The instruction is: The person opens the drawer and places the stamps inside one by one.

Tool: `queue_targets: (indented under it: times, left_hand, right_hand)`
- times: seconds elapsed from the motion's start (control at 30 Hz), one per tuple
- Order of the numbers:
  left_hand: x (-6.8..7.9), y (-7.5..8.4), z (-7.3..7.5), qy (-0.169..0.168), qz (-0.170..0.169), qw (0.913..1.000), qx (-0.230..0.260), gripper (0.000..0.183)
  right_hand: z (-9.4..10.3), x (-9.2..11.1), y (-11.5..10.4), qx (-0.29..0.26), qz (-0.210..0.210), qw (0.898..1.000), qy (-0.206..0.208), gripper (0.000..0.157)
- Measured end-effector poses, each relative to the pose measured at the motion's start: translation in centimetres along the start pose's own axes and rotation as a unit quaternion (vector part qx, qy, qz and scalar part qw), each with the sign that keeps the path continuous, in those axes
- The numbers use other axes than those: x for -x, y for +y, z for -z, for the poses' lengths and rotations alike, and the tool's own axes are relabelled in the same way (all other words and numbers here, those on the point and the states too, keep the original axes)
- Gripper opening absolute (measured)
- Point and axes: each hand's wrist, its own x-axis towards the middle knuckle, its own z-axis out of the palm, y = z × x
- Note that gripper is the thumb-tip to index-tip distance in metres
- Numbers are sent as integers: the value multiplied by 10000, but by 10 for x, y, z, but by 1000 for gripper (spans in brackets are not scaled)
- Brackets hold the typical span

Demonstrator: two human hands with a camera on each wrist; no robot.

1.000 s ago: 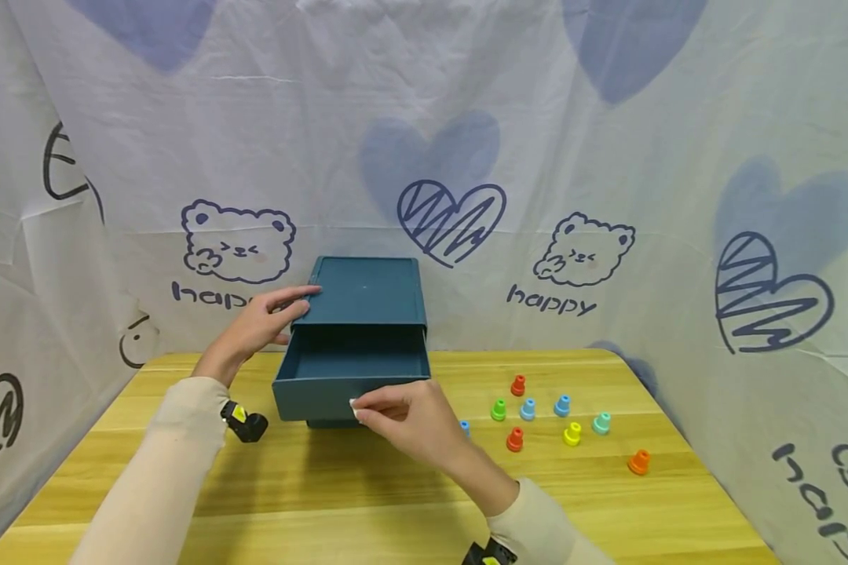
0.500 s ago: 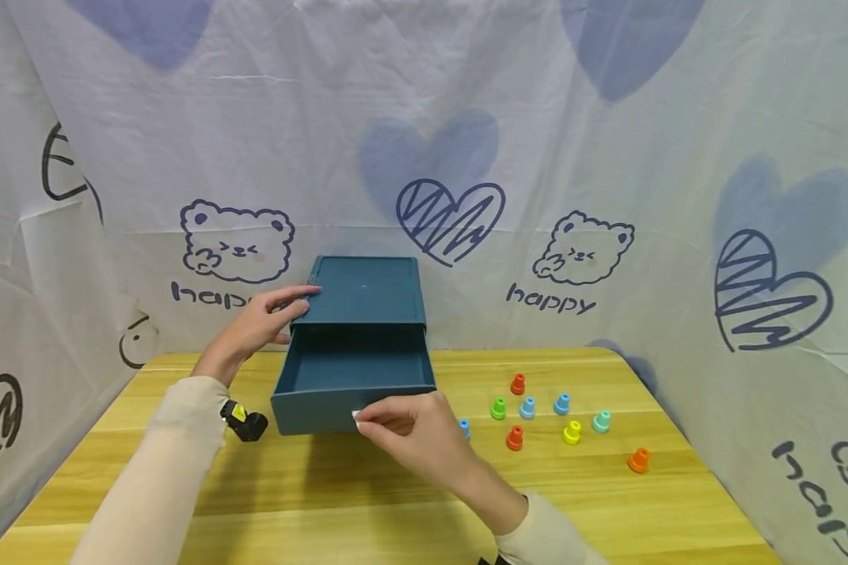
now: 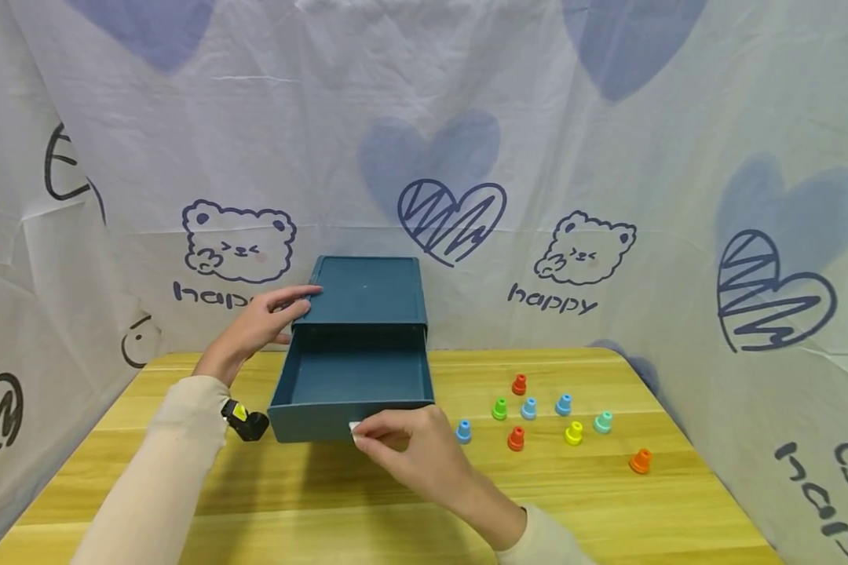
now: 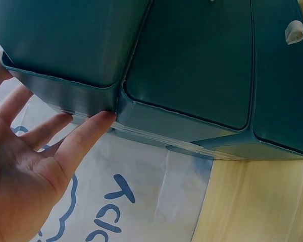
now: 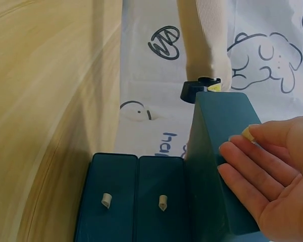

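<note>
A dark teal drawer cabinet (image 3: 366, 290) stands at the back of the table, its top drawer (image 3: 311, 424) pulled well out with a bare inside. My right hand (image 3: 424, 455) pinches the small white knob (image 5: 248, 133) on that drawer's front between thumb and finger; its other fingers lie along the front panel in the right wrist view. My left hand (image 3: 260, 318) rests on the cabinet's left side with fingers spread, some at the top edge and some against the side wall. Two lower drawers (image 5: 112, 174) are closed, each with its own white knob (image 5: 106, 200).
Right of the cabinet, several small colored stepped plastic pieces stand on the wooden table, among them a blue piece (image 3: 463, 431), a yellow piece (image 3: 574, 433) and an orange piece (image 3: 640, 461). A printed cloth (image 3: 466, 298) hangs behind and at both sides.
The top drawer has slid further out toward me, with my right hand pinching its knob and moving along. My left hand has stayed at the cabinet's side.
</note>
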Motion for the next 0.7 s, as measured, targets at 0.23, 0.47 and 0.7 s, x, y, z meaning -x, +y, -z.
queue_targets:
  times: [0.23,0.47,0.7]
  left_hand:
    - [0,2,-1,32,-117,9999,-76,55]
    - [-2,6,1,-22,-110,9997,-195,56]
    - [-4,10,3,-173,60,9998,-123,60]
  right_hand:
    - [1,0,0,73,84,9999,-105,12]
    - [5,1,-2,98,174,9996,-186,13]
    - [29,3,-8,284,288,9984,-385,16]
